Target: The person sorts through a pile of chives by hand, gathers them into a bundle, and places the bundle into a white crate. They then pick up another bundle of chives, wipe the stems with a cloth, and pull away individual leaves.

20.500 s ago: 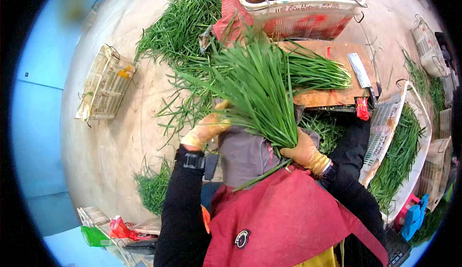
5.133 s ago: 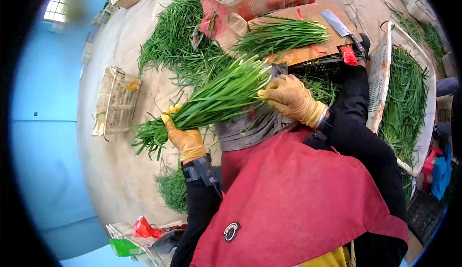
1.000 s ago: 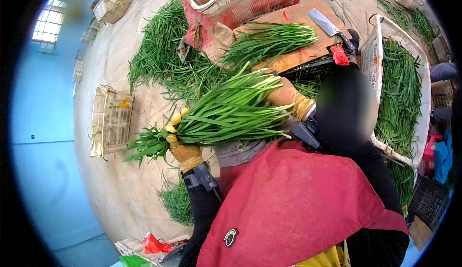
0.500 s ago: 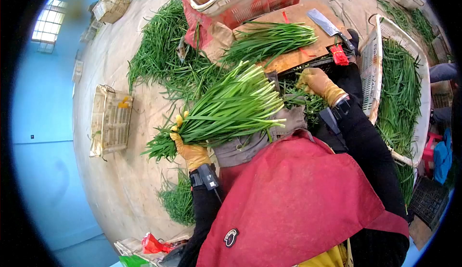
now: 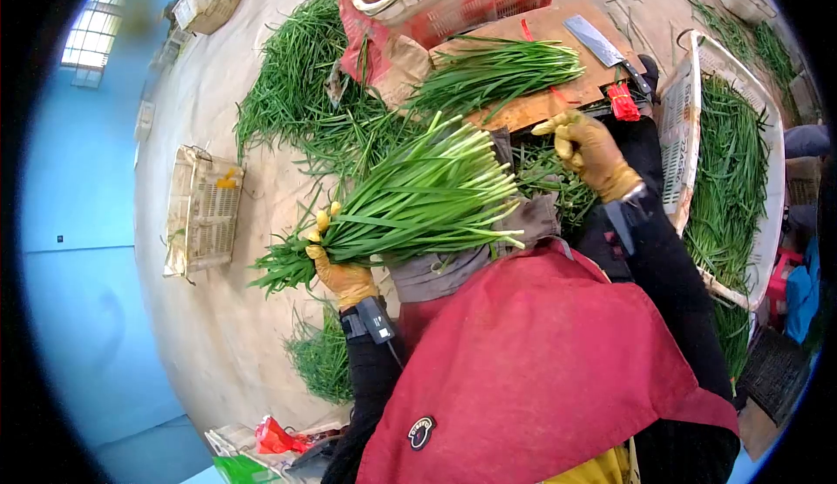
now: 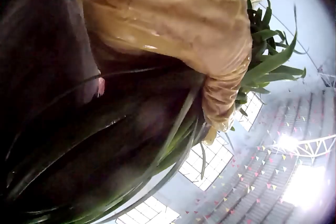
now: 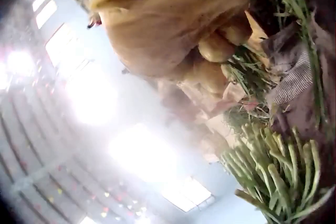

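My gloved left hand (image 5: 343,279) grips a bunch of garlic chives (image 5: 418,201) near its leaf tips, thumb and fingers wrapped round it. The bunch lies slanted across my lap, pale stem ends fanned toward the right. In the left wrist view the left hand (image 6: 173,29) curls over dark leaves. My gloved right hand (image 5: 597,157) hovers right of the stem ends, index finger stretched out and the others loosely bent, with nothing seen in it. The right wrist view has the cut stem ends (image 7: 278,176) below the right hand (image 7: 168,24).
Another chive bunch (image 5: 501,70) lies on a wooden board (image 5: 514,116) with a cleaver (image 5: 602,46) and red ties (image 5: 622,102). A white basket (image 5: 765,262) of chives stands right. A loose chive heap (image 5: 292,74) covers the floor at back left; an upright crate (image 5: 205,214) stands left.
Earlier the bunch stood upright with my right hand at its stems; now it lies slanted in my left. Within the last second my right hand left the stems, moved right, and its index finger straightened.
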